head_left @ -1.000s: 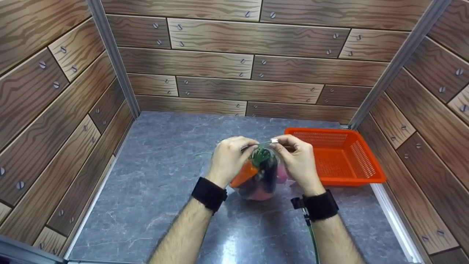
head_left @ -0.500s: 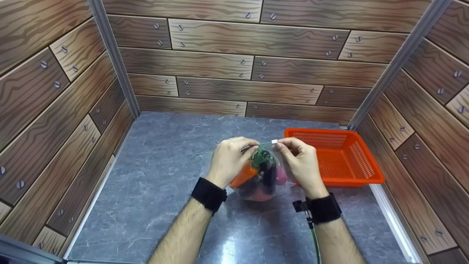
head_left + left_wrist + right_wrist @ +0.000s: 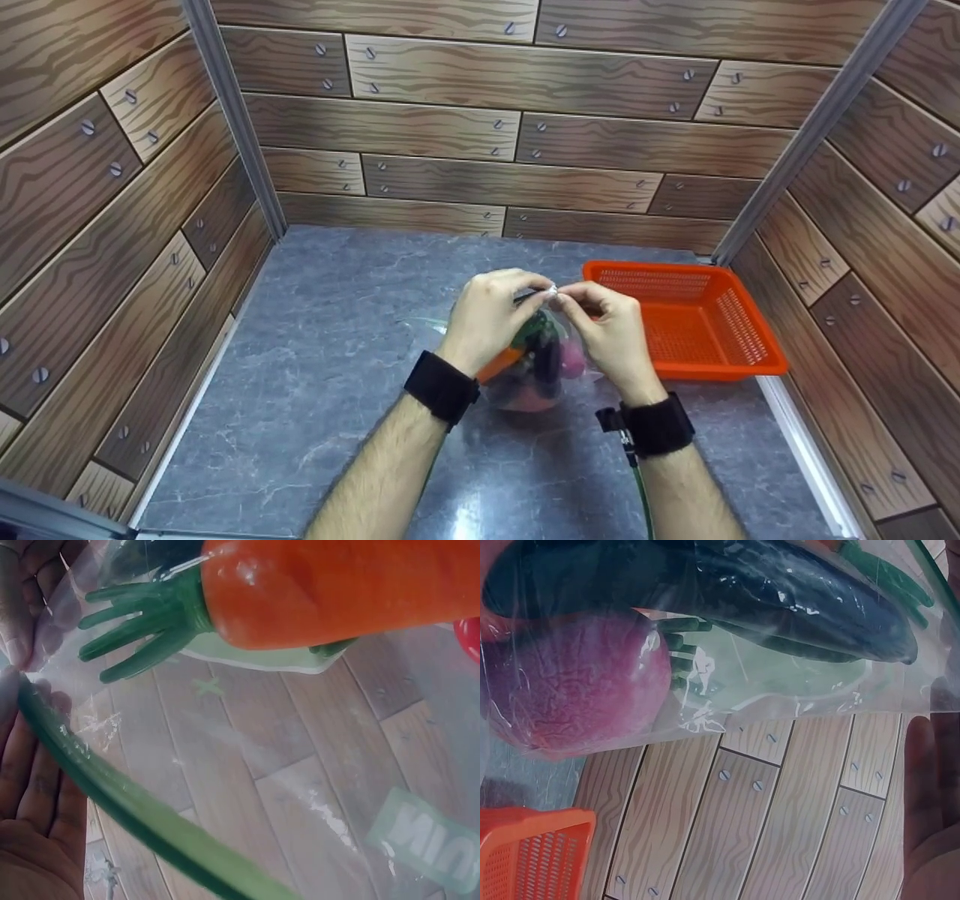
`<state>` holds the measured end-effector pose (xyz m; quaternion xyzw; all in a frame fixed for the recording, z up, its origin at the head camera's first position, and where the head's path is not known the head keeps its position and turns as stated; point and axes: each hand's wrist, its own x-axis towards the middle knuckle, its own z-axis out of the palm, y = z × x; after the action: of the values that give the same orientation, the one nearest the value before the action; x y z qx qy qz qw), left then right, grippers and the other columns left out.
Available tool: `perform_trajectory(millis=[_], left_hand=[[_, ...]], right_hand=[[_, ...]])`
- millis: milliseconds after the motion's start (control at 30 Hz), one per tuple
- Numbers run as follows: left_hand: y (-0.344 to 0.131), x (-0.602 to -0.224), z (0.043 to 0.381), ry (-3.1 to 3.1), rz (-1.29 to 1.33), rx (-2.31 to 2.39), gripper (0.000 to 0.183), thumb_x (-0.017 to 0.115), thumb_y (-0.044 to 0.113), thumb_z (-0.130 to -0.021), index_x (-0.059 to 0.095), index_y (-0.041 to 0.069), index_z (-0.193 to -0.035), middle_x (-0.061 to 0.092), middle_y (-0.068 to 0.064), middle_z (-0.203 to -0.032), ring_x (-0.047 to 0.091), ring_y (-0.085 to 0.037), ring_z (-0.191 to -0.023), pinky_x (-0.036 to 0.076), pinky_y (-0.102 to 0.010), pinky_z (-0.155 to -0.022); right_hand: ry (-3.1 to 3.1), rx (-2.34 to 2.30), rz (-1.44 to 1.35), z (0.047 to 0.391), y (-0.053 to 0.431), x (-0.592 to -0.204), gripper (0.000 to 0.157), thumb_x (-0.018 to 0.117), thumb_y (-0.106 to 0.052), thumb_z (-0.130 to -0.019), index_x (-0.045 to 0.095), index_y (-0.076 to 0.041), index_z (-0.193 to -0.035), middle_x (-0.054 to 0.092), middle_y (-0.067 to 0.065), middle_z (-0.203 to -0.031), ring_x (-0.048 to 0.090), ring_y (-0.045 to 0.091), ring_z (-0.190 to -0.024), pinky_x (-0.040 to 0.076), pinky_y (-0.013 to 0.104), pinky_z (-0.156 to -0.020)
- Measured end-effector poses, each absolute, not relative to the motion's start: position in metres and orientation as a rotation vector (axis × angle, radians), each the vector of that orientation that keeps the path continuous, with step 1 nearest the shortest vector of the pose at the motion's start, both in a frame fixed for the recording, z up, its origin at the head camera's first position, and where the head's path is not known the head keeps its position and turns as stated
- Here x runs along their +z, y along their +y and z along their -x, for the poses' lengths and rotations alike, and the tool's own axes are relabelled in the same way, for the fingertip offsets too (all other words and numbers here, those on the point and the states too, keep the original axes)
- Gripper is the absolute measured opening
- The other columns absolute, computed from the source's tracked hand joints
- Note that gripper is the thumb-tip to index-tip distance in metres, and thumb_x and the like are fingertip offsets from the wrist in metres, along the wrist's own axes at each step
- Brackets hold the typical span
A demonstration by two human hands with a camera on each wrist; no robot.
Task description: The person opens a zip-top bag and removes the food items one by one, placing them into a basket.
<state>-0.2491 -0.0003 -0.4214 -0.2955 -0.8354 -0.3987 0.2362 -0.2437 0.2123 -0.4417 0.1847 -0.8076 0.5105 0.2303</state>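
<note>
— Hands first: how do they stand?

— Close together, each with thumb and fingertips brought to a pinch on the bag's top edge. The left hand [image 3: 487,319] grips it just to one side, the right hand [image 3: 613,330] facing it from the other, fingertips nearly meeting.

— And what lies under them?

— A grey, marble-patterned worktop [image 3: 322,360], spreading out below both hands.

— The next largest thing?

— A bright orange, rectangular plastic basket [image 3: 712,371] with slotted walls, beyond the right hand and out to its right.

— Then the bag itself?

— It's a clear plastic bag [image 3: 514,390], hanging down from the pinching fingers, between the two hands. I can't tell whether its bottom touches the worktop.

— What's inside?

— A long, glossy, blue-black vegetable shape [image 3: 727,585], on the right hand's side. A smooth orange carrot [image 3: 330,592] with green stalks, nearer the left hand. A round, pink-purple vegetable shape [image 3: 585,682], low on the right hand's side.

— Smaller parts?

— A narrow green closure strip [image 3: 142,821], running along the bag's edge from the left fingertips, and a tiny white slider [image 3: 553,291] right between both hands' fingertips.
</note>
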Motion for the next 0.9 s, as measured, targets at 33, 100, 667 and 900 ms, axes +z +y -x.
perform_trajectory(millis=[33, 100, 667, 900], left_hand=[[0.000, -0.421, 0.249, -2.293, 0.815, -1.092, 0.020, 0.081, 0.027, -0.113, 0.091, 0.012, -0.121, 0.091, -0.004, -0.117, 0.088, -0.022, -0.112, 0.070, -0.038, -0.101], [-0.001, -0.422, 0.250, -2.294, 0.827, -1.089, 0.020, 0.081, 0.027, -0.113, 0.091, 0.012, -0.120, 0.091, -0.004, -0.116, 0.088, -0.023, -0.112, 0.070, -0.039, -0.100], [-0.045, -0.450, 0.263, -2.361, 0.694, -1.064, 0.015, 0.084, 0.023, -0.110, 0.091, 0.012, -0.116, 0.092, -0.005, -0.115, 0.088, -0.024, -0.109, 0.071, -0.040, -0.097], [-0.061, -0.459, 0.267, -2.371, 0.643, -1.060, 0.016, 0.085, 0.024, -0.109, 0.092, 0.011, -0.116, 0.091, -0.006, -0.112, 0.088, -0.024, -0.103, 0.072, -0.041, -0.094]], right_hand=[[-2.225, 1.393, -0.510, 0.244, 0.213, -0.442, 0.004, 0.086, -0.003, -0.105, 0.090, -0.001, -0.106, 0.090, 0.015, -0.100, 0.079, 0.005, -0.084, 0.062, 0.013, -0.078], [-2.233, 1.366, -0.510, 0.244, 0.214, -0.442, 0.004, 0.087, -0.004, -0.105, 0.090, -0.002, -0.107, 0.090, 0.014, -0.100, 0.078, 0.005, -0.084, 0.062, 0.012, -0.078], [-2.218, 1.410, -0.368, 0.249, 0.237, -0.441, 0.007, 0.083, -0.007, -0.110, 0.090, -0.005, -0.109, 0.088, 0.018, -0.100, 0.074, 0.005, -0.081, 0.055, 0.013, -0.074], [-2.212, 1.388, -0.347, 0.251, 0.244, -0.444, 0.008, 0.082, -0.007, -0.110, 0.089, -0.003, -0.110, 0.088, 0.019, -0.099, 0.074, 0.002, -0.081, 0.056, 0.012, -0.073]])
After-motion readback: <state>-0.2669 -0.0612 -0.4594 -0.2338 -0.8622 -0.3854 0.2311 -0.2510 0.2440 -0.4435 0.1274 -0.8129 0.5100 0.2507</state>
